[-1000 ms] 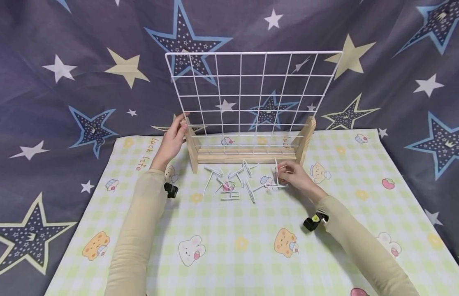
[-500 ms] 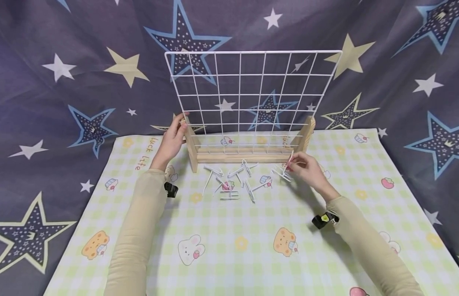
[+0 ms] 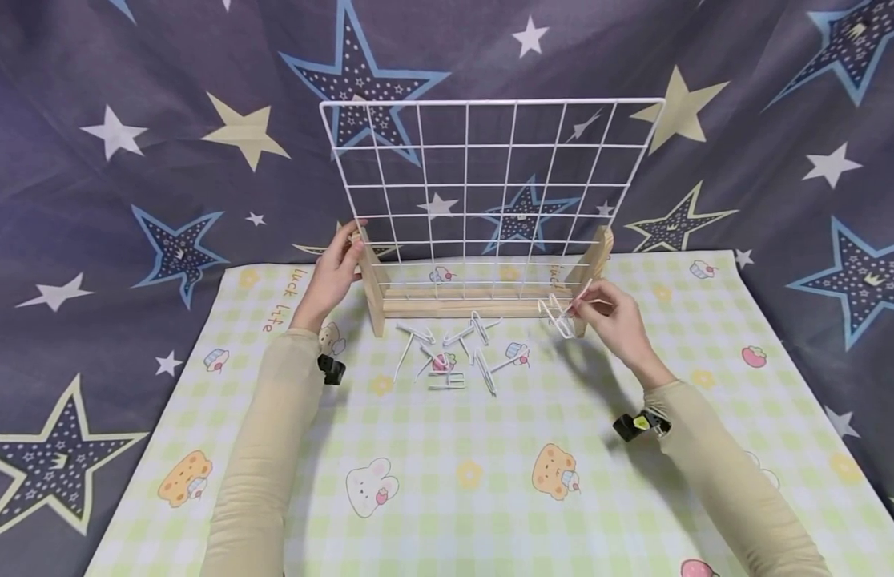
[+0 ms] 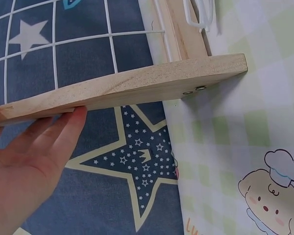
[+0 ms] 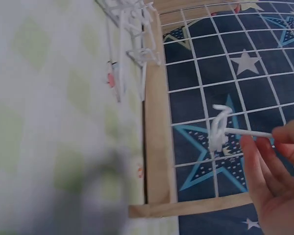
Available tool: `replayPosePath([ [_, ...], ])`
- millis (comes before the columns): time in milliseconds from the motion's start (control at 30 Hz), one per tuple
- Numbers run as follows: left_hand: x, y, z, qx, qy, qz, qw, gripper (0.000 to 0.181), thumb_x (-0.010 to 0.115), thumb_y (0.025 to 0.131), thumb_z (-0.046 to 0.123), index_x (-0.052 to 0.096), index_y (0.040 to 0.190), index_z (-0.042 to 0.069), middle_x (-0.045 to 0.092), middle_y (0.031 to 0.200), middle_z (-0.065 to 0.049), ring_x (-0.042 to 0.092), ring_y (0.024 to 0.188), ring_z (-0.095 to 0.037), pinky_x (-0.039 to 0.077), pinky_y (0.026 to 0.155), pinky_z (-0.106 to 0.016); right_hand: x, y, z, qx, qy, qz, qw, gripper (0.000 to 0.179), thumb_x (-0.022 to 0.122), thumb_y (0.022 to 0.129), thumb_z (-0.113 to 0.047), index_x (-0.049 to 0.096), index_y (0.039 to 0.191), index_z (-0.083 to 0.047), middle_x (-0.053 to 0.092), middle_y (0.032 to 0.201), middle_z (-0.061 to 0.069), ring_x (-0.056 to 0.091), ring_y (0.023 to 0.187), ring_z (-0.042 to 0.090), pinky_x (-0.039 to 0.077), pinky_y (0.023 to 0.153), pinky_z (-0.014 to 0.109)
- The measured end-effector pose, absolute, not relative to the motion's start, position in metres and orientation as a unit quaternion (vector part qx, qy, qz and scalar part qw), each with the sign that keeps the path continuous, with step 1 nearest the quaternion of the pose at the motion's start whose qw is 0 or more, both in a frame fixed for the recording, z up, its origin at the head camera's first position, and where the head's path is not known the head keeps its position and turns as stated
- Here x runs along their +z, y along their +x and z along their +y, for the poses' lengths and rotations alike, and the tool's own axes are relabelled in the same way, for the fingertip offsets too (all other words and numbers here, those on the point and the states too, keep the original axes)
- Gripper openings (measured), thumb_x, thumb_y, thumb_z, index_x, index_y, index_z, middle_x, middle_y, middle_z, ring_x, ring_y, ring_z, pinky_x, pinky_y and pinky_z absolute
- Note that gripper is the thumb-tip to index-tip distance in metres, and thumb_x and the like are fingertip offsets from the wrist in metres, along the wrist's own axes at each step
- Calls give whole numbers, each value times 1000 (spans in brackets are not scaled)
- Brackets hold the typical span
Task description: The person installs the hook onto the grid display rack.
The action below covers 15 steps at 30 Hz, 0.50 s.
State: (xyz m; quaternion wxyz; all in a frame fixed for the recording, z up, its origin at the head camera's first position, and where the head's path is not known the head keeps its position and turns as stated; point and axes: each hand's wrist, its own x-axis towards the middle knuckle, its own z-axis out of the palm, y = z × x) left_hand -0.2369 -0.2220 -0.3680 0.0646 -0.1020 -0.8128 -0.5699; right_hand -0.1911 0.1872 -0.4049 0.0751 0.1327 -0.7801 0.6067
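Note:
A white wire grid panel (image 3: 490, 102) stands upright in a wooden stand (image 3: 483, 308). My left hand (image 3: 335, 271) grips the stand's left side post (image 4: 137, 82), fingers on its outer side in the left wrist view. My right hand (image 3: 620, 324) pinches a white wire hook (image 3: 558, 317) by its straight rod, between thumb and fingers. This hook is in the air in front of the stand's right end, its bent double-wire part pointing left. In the right wrist view, the hook (image 5: 218, 131) appears in front of the grid's wires; I cannot tell whether it touches them.
Several more white wire hooks (image 3: 485, 373) lie loosely on the checked tablecloth (image 3: 469, 521) before the stand's base. A dark star-patterned cloth (image 3: 259, 48) hangs behind the table. Each forearm carries a small black camera (image 3: 632, 425).
My right hand has lifted one hook off the tablecloth and moved it right and towards the stand, its bent part turning upward. My left hand has stayed on the post.

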Motion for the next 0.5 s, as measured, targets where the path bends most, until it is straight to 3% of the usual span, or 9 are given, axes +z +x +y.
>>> replayPosePath([
  [133,-368,-237,-223,-580,-101,-806,61,41,38,105,9,37,146,3,46,129,-37,49,118,-46,51,91,-56,-397,-191,185,623,122,-766,106,8,56,89,14,55,95,20,58,91,41,66,70,7,59,70,21],
  [400,-375,-239,-224,-560,-100,-818,83,40,42,105,15,42,144,6,50,131,-32,52,117,-42,55,86,-51,-386,-192,184,627,140,-753,144,10,58,89,15,55,95,22,57,90,41,64,69,0,57,68,16],
  [500,-375,-237,-224,-562,-101,-816,90,40,43,105,15,42,144,5,49,133,-30,52,118,-41,55,84,-51,-379,-192,185,625,143,-750,163,9,58,88,16,55,95,22,59,88,38,65,68,3,57,68,16],
])
